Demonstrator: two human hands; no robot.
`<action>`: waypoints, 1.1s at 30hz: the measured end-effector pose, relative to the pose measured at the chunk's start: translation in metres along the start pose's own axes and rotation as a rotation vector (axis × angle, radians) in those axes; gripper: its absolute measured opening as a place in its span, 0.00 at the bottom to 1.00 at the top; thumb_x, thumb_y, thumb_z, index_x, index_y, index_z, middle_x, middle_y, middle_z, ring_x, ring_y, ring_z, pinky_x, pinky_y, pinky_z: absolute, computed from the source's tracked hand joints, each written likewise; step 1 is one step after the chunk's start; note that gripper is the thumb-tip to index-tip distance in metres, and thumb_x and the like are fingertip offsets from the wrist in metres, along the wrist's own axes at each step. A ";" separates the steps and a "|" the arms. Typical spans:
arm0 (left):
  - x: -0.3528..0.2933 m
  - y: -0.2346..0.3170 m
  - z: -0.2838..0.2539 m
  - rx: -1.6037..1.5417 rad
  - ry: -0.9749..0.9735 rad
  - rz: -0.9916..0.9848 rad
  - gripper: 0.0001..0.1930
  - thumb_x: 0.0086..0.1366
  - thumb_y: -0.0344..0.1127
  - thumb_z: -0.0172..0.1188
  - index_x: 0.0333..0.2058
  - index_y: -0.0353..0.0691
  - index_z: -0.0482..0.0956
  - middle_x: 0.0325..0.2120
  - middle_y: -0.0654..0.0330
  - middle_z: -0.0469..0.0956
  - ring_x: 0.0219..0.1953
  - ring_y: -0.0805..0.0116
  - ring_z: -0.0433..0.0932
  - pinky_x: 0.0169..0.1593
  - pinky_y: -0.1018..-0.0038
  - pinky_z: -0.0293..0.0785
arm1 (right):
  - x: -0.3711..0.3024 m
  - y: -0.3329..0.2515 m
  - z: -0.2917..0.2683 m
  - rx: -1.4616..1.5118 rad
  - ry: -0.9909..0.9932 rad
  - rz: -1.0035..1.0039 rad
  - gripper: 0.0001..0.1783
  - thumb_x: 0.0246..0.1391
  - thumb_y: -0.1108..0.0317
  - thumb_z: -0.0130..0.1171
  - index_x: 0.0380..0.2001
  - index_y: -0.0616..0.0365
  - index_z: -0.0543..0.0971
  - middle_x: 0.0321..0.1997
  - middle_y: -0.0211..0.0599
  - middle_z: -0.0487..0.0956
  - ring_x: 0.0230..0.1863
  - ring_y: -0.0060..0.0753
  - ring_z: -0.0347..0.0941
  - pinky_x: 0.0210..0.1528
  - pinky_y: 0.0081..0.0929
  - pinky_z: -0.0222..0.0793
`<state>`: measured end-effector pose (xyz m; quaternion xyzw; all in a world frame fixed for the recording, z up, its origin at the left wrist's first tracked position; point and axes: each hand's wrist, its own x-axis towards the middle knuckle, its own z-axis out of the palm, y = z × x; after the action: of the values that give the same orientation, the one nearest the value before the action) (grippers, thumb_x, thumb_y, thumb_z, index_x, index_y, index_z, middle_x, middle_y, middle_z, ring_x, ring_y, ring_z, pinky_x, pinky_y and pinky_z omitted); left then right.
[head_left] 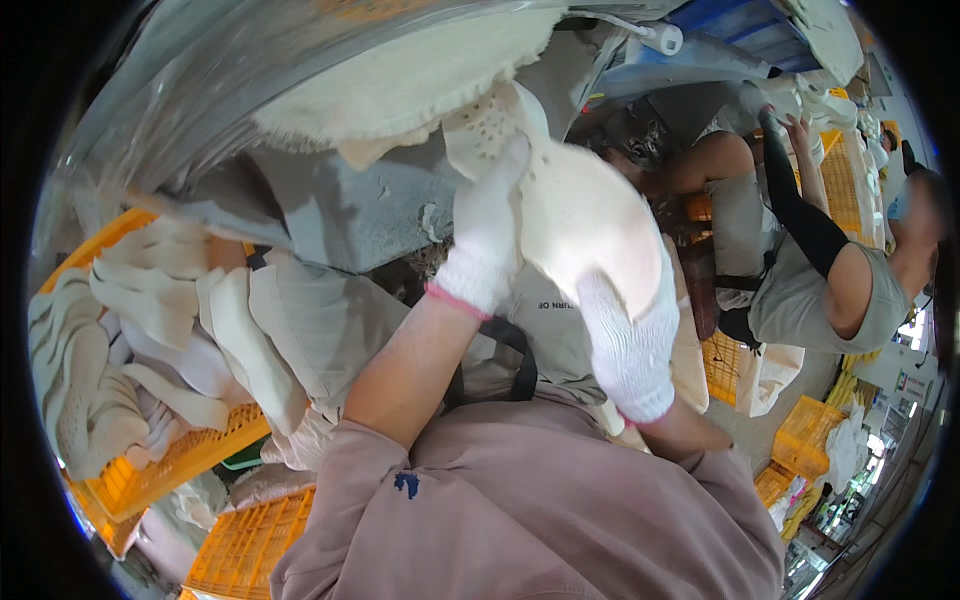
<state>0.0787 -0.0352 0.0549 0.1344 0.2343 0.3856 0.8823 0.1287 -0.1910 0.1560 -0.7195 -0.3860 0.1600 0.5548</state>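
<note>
Head cam: left hand [487,230], white glove, grip clamped on far end of cream insole-like pc [585,215]; right hand [635,345], same glove, clamped on near end. Pc held mid-scene, beside fuzzy-edged disc [420,75], contact unclear. Left: orange crate [205,450] w/ similar pcs [150,290].

From here I see a short line of dark capitals [553,304] on grey cloth [548,338]; the far wall sign [911,386] is unreadably small.
</note>
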 end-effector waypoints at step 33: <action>0.070 0.092 -0.065 1.515 0.200 0.297 0.31 0.70 0.56 0.71 0.56 0.31 0.84 0.45 0.59 0.87 0.43 0.70 0.81 0.47 0.70 0.78 | 0.175 0.070 0.096 -0.493 -0.095 -0.098 0.37 0.53 0.47 0.64 0.57 0.67 0.82 0.52 0.61 0.87 0.54 0.63 0.84 0.61 0.46 0.80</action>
<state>0.0300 0.0820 0.0165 0.6951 0.4920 0.2448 0.4636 0.2055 -0.0040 0.0942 -0.8050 -0.4736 0.0676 0.3509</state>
